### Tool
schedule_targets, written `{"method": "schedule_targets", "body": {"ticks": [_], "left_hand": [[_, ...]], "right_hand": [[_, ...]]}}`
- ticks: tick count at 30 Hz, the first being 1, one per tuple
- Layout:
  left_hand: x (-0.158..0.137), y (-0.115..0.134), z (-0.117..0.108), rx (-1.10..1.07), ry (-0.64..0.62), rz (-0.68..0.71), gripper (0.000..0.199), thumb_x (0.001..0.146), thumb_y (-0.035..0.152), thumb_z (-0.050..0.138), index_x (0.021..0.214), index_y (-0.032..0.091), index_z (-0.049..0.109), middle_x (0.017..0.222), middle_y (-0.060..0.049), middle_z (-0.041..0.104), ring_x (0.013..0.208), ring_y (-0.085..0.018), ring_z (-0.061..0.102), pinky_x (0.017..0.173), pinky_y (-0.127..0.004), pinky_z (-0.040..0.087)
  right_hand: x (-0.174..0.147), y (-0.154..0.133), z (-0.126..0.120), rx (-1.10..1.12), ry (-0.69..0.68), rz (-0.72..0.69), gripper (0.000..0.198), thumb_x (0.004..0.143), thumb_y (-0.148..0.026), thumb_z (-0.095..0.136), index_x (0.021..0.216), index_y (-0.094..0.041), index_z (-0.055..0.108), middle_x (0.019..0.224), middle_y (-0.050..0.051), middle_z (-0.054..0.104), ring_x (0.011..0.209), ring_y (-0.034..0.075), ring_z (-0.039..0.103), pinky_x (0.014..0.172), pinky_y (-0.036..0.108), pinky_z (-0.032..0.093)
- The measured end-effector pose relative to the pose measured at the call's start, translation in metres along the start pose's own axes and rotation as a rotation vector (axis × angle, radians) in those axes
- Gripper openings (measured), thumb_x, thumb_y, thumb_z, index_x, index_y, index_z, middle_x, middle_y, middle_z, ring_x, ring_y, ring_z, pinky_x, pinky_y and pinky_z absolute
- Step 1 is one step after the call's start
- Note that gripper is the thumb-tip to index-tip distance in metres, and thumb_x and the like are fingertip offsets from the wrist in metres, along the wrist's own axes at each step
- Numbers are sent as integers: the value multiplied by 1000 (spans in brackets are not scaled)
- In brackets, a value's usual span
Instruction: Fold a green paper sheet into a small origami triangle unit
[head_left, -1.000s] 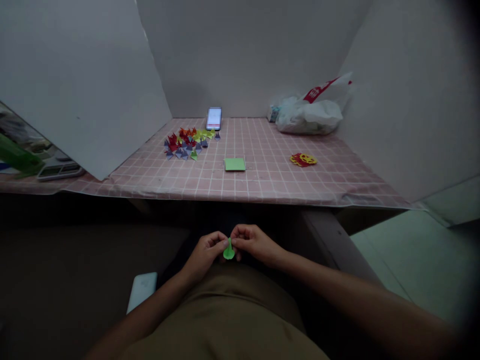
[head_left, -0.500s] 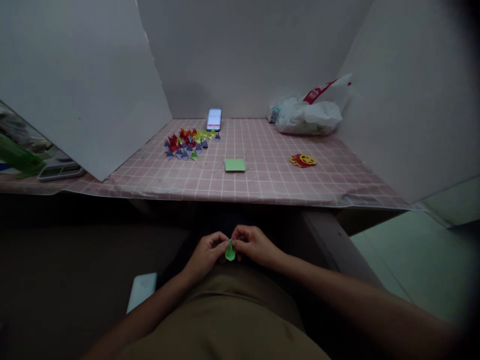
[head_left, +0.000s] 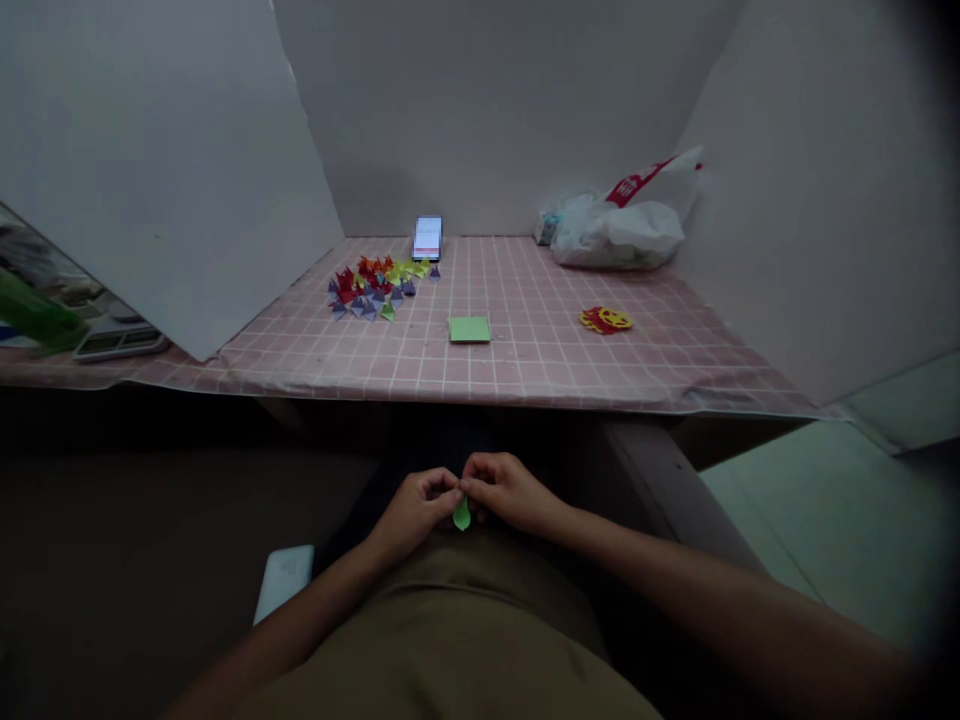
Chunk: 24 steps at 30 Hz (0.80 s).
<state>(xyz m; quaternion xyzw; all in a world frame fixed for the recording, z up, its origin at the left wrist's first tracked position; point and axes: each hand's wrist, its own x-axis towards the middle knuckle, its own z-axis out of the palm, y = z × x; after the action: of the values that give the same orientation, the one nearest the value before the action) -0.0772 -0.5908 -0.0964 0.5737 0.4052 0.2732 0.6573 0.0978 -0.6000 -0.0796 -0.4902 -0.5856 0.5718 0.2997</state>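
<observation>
Looking down past our brown top (head_left: 457, 640), we saw a pale, flat case (head_left: 283, 582) lying on the dark seat beside our left forearm. Just beyond, over our lap, our left hand (head_left: 415, 510) and right hand (head_left: 514, 492) met fingertip to fingertip. Between them was a small piece of green paper (head_left: 462, 515), each hand's thumb and forefinger drawn into a narrow pinch at its upper end. Its rounded lower part showed below the fingertips; the fingers hid the rest.

Past the hands stood the table (head_left: 540, 370), spread with a pink checked cloth. A square green pad (head_left: 470, 330) lay near the middle, with red and yellow cut-outs (head_left: 606, 320) well to its right. Off to the left, partly behind a white panel (head_left: 165, 170), we could see a dark-topped device (head_left: 120, 343) beside something green and blurred. Farther in, folded paper pieces (head_left: 367, 285) in red, orange, yellow, violet and green crowded together. Behind them a lit phone (head_left: 428, 240) leaned upright near the back wall (head_left: 487, 120), and a white plastic bag (head_left: 622, 240) slumped at the far right, against a small box (head_left: 545, 229).
</observation>
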Motion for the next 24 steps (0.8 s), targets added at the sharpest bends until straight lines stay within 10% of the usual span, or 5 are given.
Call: {"method": "schedule_targets", "body": {"ticks": [6,15,24], "left_hand": [[-1,1,0,43,-4,-5,23,77,37,63,77,14,61,61,2,56,48,-8,46,48,-21,35],[-4,5,2,282,456,362,12,82,24,58,71,18,60,74,0,54,66,-12,50,61,-23,40],[-8,4,2,519,476,578,8,84,17,57,78,20,61,79,-2,58,73,-15,55,66,-26,43]], "right_hand": [[-2,-3,0,-43,-3,-60,16,83,-28,55,72,-16,56,57,-3,54,49,9,50,47,20,37],[-2,-1,6,418,-93,132,34,78,-48,65,78,-16,53,58,-3,61,42,8,54,45,20,40],[-3,1,10,659,-147,253,29,67,-38,74,68,-14,57,54,-1,63,41,9,57,46,21,44]]}}
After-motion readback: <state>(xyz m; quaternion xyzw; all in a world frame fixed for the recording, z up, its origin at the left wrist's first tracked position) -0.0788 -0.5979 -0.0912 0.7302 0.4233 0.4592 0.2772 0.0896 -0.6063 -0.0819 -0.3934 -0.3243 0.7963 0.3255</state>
